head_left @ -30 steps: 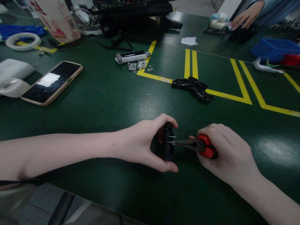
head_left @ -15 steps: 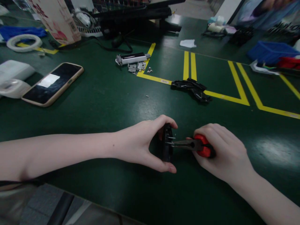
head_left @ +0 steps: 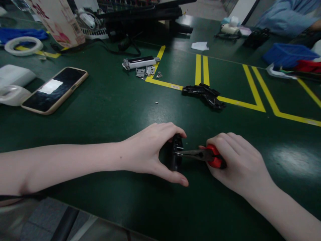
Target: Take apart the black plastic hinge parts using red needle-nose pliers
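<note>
My left hand [head_left: 150, 152] is curled round a small black plastic part [head_left: 176, 157] that stands on edge on the green table [head_left: 112, 110], thumb below and fingers over its top. My right hand [head_left: 235, 164] is closed on red-handled needle-nose pliers [head_left: 200, 155]. The pliers' tips point left and touch thin metal pins on the part's right face.
A phone [head_left: 54, 89] lies at the left beside white rolls [head_left: 13, 85]. Black plastic pieces [head_left: 204, 94] rest on yellow floor-tape lines [head_left: 255, 88]. A metal-and-black part with small hardware [head_left: 141, 64] sits farther back. Another person's blue sleeve [head_left: 288, 16] shows at the top right.
My left fingers have slid further over the top of the black part, which now shows less. The other person's hand at the top right has drawn away.
</note>
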The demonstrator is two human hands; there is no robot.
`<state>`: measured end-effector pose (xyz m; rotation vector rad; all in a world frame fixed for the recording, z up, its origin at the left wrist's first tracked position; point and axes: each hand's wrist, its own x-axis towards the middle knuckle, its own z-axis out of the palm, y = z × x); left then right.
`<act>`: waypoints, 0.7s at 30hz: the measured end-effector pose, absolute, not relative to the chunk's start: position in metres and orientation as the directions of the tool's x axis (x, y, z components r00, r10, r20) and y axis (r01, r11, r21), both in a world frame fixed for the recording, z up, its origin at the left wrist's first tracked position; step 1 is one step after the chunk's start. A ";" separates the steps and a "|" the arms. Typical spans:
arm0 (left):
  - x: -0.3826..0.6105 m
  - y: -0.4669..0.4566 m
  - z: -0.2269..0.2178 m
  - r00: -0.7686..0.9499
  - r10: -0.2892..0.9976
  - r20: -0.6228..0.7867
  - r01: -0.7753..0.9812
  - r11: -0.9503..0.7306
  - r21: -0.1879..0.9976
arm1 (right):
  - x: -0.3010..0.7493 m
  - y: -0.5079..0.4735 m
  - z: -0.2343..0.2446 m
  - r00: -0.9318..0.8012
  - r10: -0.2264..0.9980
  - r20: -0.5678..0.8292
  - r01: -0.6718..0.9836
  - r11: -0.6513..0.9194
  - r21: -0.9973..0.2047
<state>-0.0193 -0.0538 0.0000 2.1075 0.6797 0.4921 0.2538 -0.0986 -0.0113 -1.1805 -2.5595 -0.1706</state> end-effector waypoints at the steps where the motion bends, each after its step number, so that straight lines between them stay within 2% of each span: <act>1: -0.019 -0.054 0.001 0.774 0.624 0.102 0.311 -0.516 0.798 | 0.254 -0.099 -0.011 -0.617 0.714 0.332 0.757 0.654 0.000; 3: -0.020 -0.054 0.001 0.774 0.626 0.095 0.344 -0.542 0.767 | 0.253 -0.098 -0.011 -0.623 0.714 0.321 0.759 0.651 0.025; 8: -0.020 -0.056 0.001 0.762 0.643 0.083 0.402 -0.569 0.717 | 0.249 -0.096 -0.007 -0.613 0.739 0.278 0.770 0.639 0.000; 16: -0.018 -0.056 -0.005 0.739 0.666 0.104 0.401 -0.559 0.725 | 0.248 -0.096 0.005 -0.648 0.730 0.215 0.752 0.658 0.033; 18: -0.019 -0.056 -0.005 0.710 0.683 0.170 0.362 -0.561 0.744 | 0.249 -0.096 0.006 -0.649 0.730 0.215 0.753 0.657 0.044; 21: -0.033 -0.066 0.004 0.627 0.689 0.363 0.209 -0.598 0.773 | 0.251 -0.098 0.005 -0.643 0.737 0.209 0.760 0.648 0.052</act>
